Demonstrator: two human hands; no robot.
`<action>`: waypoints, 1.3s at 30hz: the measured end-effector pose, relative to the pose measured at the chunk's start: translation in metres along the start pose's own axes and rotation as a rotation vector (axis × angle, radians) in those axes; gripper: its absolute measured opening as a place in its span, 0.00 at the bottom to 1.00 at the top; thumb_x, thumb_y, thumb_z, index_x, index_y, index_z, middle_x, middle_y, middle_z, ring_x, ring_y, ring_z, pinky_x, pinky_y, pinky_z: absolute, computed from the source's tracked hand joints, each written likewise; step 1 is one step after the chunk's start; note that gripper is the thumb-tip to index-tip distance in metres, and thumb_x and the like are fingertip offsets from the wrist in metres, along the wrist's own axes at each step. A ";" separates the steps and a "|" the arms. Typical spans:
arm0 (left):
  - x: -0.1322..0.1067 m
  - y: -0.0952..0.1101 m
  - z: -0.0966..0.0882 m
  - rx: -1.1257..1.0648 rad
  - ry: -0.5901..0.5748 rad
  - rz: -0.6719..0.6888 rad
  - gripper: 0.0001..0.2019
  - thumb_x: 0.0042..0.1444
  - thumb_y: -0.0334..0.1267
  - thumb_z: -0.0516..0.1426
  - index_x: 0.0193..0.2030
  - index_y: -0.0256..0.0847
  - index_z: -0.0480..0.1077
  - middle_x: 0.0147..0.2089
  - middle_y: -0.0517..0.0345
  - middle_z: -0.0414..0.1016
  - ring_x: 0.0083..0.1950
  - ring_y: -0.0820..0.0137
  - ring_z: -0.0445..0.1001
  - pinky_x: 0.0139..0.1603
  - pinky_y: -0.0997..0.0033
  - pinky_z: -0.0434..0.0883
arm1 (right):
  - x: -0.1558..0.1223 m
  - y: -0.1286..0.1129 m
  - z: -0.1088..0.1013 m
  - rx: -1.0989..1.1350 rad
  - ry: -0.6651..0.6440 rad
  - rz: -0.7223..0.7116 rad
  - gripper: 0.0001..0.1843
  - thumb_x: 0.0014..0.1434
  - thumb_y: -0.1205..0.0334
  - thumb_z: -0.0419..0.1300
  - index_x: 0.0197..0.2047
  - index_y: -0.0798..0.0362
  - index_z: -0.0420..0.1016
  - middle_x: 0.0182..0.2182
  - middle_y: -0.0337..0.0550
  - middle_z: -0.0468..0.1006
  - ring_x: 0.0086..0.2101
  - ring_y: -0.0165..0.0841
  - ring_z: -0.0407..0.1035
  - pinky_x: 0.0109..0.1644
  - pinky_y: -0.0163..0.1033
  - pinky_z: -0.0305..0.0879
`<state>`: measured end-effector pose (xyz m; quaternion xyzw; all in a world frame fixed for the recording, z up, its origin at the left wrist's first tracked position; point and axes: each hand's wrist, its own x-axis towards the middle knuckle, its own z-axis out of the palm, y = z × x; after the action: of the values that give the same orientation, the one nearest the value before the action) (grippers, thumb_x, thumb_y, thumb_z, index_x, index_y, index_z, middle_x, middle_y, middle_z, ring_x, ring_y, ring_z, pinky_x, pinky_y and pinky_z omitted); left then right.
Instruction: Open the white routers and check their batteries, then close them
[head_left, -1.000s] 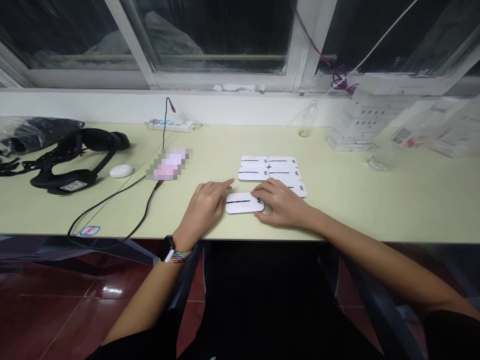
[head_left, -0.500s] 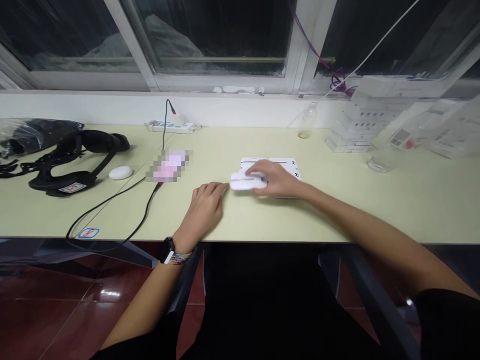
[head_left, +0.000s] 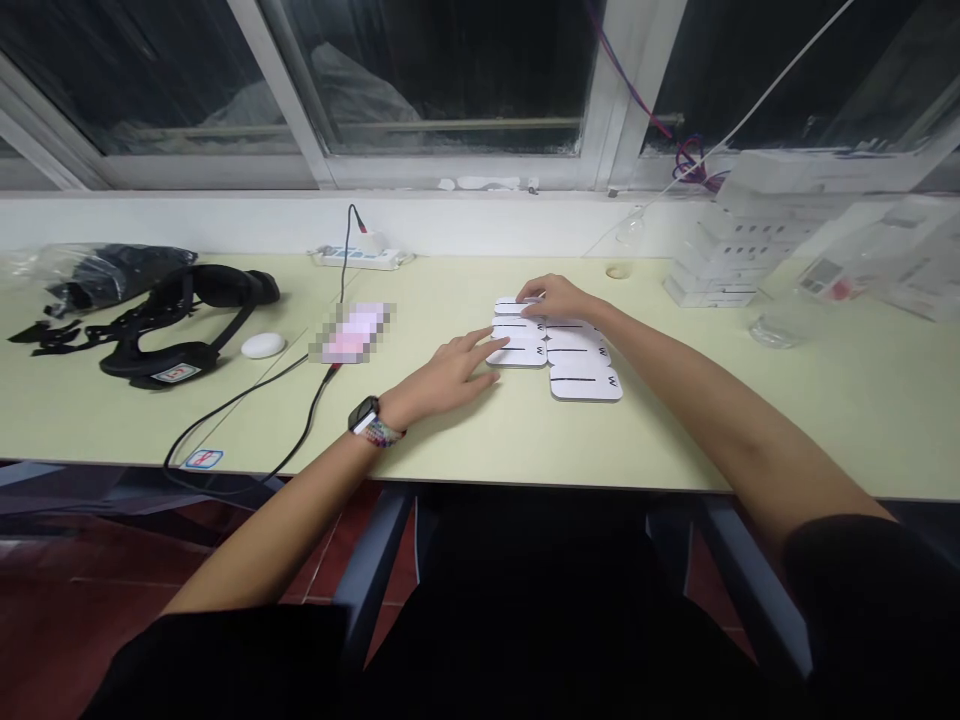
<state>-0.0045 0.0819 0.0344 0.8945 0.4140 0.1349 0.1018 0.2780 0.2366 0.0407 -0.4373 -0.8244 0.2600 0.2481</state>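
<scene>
Several white rounded cards with a black line and a small letter lie side by side in two columns on the pale green table [head_left: 750,420]. My right hand [head_left: 553,296] rests with fingers curled on the farthest left card [head_left: 513,305], pressing it down. My left hand [head_left: 450,370] lies flat, fingers stretched out, its fingertips touching the nearer left card [head_left: 519,352]. The nearest right card [head_left: 585,383] lies untouched. A watch and a woven band sit on my left wrist.
A black headset [head_left: 187,320], a white oval case [head_left: 262,345] and a black bag lie at the left. A cable runs from a power strip [head_left: 360,257] to a blurred pink object [head_left: 352,332]. White boxes [head_left: 720,265] and clear packets stand at the right.
My right hand carried a card from the table's near edge up to the far left of the group and set it down. My left hand slid forward to the cards.
</scene>
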 end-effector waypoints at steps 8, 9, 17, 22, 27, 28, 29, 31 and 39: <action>0.046 -0.014 0.006 -0.042 -0.192 0.017 0.33 0.80 0.58 0.45 0.87 0.55 0.49 0.90 0.58 0.39 0.89 0.39 0.35 0.82 0.27 0.45 | 0.002 0.003 0.001 -0.015 -0.037 0.031 0.17 0.59 0.64 0.67 0.50 0.52 0.89 0.54 0.53 0.86 0.53 0.48 0.77 0.63 0.56 0.73; 0.045 -0.014 0.007 -0.046 -0.192 0.021 0.33 0.80 0.57 0.45 0.87 0.56 0.50 0.89 0.58 0.41 0.89 0.39 0.36 0.82 0.26 0.44 | 0.002 0.002 0.001 -0.020 -0.040 0.031 0.17 0.58 0.65 0.67 0.50 0.51 0.89 0.55 0.53 0.86 0.53 0.48 0.77 0.63 0.56 0.73; 0.031 -0.003 0.011 0.013 -0.073 0.077 0.28 0.78 0.52 0.50 0.81 0.54 0.64 0.86 0.58 0.56 0.85 0.38 0.51 0.79 0.29 0.52 | -0.006 -0.006 0.002 -0.052 -0.072 -0.005 0.17 0.58 0.65 0.68 0.50 0.49 0.89 0.55 0.51 0.85 0.54 0.48 0.76 0.64 0.56 0.73; 0.028 -0.001 0.009 0.028 0.005 0.138 0.25 0.74 0.51 0.56 0.74 0.54 0.74 0.81 0.57 0.68 0.78 0.42 0.62 0.77 0.33 0.57 | -0.011 -0.009 0.002 -0.056 -0.088 -0.017 0.15 0.57 0.66 0.68 0.48 0.48 0.89 0.56 0.50 0.85 0.55 0.47 0.76 0.63 0.54 0.73; 0.026 -0.002 0.006 0.030 0.009 0.194 0.25 0.72 0.52 0.59 0.72 0.52 0.76 0.78 0.52 0.72 0.75 0.45 0.66 0.76 0.36 0.60 | -0.018 -0.011 0.002 -0.054 -0.114 -0.029 0.13 0.59 0.65 0.68 0.47 0.46 0.88 0.55 0.48 0.84 0.54 0.46 0.76 0.61 0.54 0.72; 0.026 -0.003 0.006 0.022 0.012 0.205 0.25 0.72 0.52 0.60 0.72 0.52 0.77 0.77 0.52 0.72 0.75 0.45 0.66 0.75 0.37 0.60 | -0.019 -0.012 0.001 -0.052 -0.119 -0.032 0.13 0.59 0.64 0.68 0.47 0.46 0.88 0.55 0.48 0.84 0.54 0.46 0.76 0.61 0.54 0.72; 0.025 -0.003 0.006 0.011 0.017 0.215 0.24 0.71 0.52 0.60 0.71 0.53 0.77 0.76 0.52 0.73 0.74 0.45 0.67 0.75 0.37 0.61 | -0.021 -0.012 0.001 -0.048 -0.125 -0.036 0.13 0.59 0.64 0.68 0.48 0.46 0.88 0.55 0.48 0.84 0.54 0.46 0.75 0.61 0.54 0.72; 0.025 -0.004 0.005 -0.017 0.026 0.228 0.24 0.70 0.52 0.62 0.70 0.55 0.79 0.75 0.53 0.74 0.73 0.45 0.68 0.75 0.36 0.61 | -0.024 -0.012 0.001 -0.044 -0.133 -0.044 0.14 0.60 0.63 0.68 0.49 0.46 0.88 0.55 0.48 0.84 0.54 0.46 0.75 0.61 0.53 0.71; 0.024 -0.006 0.004 -0.064 0.033 0.263 0.23 0.67 0.55 0.66 0.67 0.59 0.81 0.72 0.56 0.77 0.71 0.46 0.69 0.74 0.36 0.63 | -0.031 -0.015 0.001 -0.052 -0.130 -0.042 0.15 0.58 0.59 0.69 0.48 0.46 0.88 0.54 0.48 0.83 0.50 0.45 0.75 0.59 0.52 0.72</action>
<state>0.0080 0.1040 0.0330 0.9350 0.2901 0.1748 0.1048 0.2833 0.2031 0.0442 -0.4085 -0.8542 0.2609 0.1879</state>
